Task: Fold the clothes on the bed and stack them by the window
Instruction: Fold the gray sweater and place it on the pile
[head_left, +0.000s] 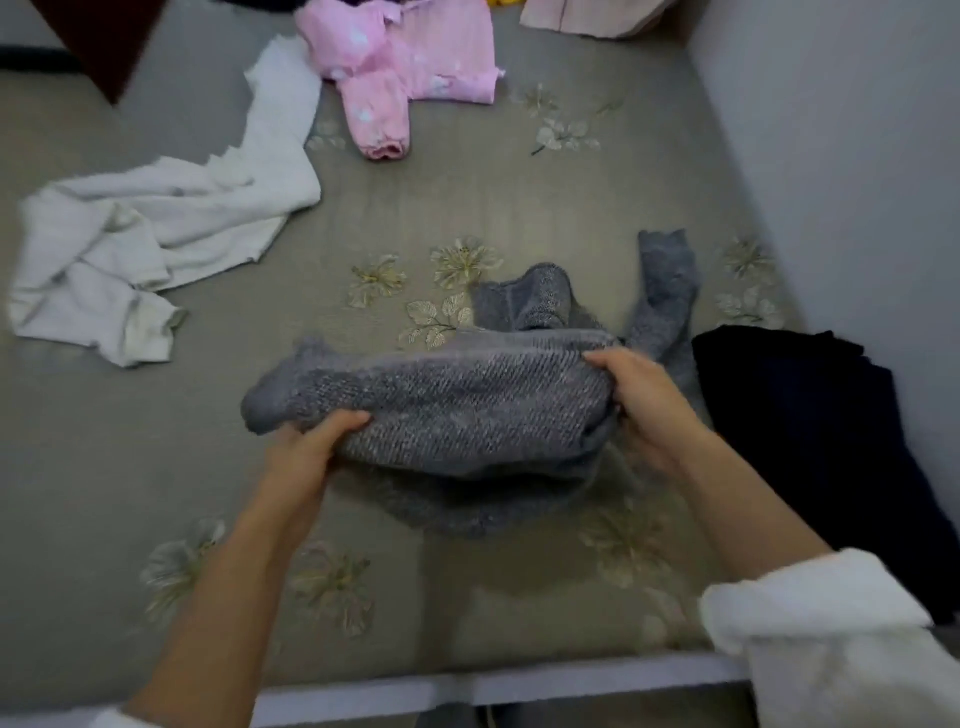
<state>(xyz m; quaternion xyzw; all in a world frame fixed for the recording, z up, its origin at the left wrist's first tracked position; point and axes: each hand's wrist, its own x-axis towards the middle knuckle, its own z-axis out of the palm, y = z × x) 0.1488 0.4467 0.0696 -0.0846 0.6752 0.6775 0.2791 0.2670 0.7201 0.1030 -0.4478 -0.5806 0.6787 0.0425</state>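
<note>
Between the two hands, a grey knit sweater (467, 410) is held in a thick, partly folded bundle just above the bed (467, 208). Its knit is coarse and flecked with lighter yarn, and the frame is somewhat blurred. The left hand (306, 447) grips the bundle's near left end, thumb on top and fingers curled beneath. The right hand (644, 405) clasps the right end, fingers wrapped over the top fold. One sweater sleeve (665, 291) trails away beyond the right hand, lying on the floral bedspread, and more of the knit sags below the bundle onto the bed.

Just to the right of the right hand, a dark garment (810, 441) lies against the pale wall (857, 156), which closes off that side. Well beyond and to the left of the left hand sprawls a crumpled white garment (156, 234). Far ahead of both hands lies a pink garment (415, 57), with a beige garment (582, 15) at the far right corner. Bare bedspread stretches ahead of the sweater and to the left of the left hand. The bed's near edge (467, 691) runs under the forearms; the right arm wears a pushed-up white sleeve (831, 634).
</note>
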